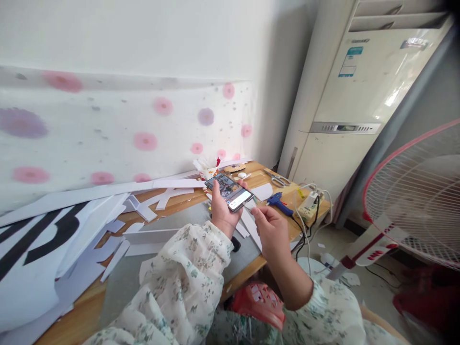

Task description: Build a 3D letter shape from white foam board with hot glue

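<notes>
My left hand (224, 213) is closed around a smartphone (231, 192), the thumb along one edge and fingertips showing at the other. The phone is tilted with its lit screen towards me, a picture above and a white panel below. Close to its lower edge, my right hand (273, 227) is pinched, thumb against forefinger. A small pale tip shows between those fingers and the phone; what it is I cannot make out. Under both hands lie a grey cutting mat (244, 256) and white board strips (251, 227).
White board offcuts (151, 203) cover the table's left. Beyond the phone stand a patterned cup (208, 172) and scissors (276, 178). A blue glue gun (280, 203) and a power strip (309, 206) with cables lie right. A fan (424, 191) stands beside the table.
</notes>
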The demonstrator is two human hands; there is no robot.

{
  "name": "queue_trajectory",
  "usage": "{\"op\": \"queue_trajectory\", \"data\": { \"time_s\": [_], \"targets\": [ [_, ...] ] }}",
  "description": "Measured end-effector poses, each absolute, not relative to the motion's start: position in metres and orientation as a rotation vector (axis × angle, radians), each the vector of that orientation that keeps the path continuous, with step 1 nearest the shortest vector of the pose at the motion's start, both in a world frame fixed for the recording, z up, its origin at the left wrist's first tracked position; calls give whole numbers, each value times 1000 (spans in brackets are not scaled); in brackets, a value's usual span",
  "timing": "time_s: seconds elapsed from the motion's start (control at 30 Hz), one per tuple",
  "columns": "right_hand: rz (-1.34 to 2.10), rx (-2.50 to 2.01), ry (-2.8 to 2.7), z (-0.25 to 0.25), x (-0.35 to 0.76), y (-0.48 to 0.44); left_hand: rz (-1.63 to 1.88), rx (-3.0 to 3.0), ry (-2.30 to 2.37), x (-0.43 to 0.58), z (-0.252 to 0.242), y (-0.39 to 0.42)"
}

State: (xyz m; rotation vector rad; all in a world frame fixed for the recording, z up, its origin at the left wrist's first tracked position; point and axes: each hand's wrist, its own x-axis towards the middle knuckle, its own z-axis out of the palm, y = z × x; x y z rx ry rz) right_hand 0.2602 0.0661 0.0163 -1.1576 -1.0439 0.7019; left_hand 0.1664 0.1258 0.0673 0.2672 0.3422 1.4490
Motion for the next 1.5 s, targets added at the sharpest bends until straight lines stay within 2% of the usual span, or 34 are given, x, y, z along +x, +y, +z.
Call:
{"op": "queue_trajectory", "data": {
  "time_s": [0.9,1.13,1.3,1.5],
  "targets": [
    [649,-1192,-971,4,249,64,1518,386,305,171,60,124],
    [992,-1083,-918,-4,251,66,1505,503,372,169,53,127],
    [1372,-966,-878,-8,281,74,1268,609,586,166,38,127],
    [1388,-1000,-839,-21,309,102,1121,647,727,171,24,136]
  ]
}}
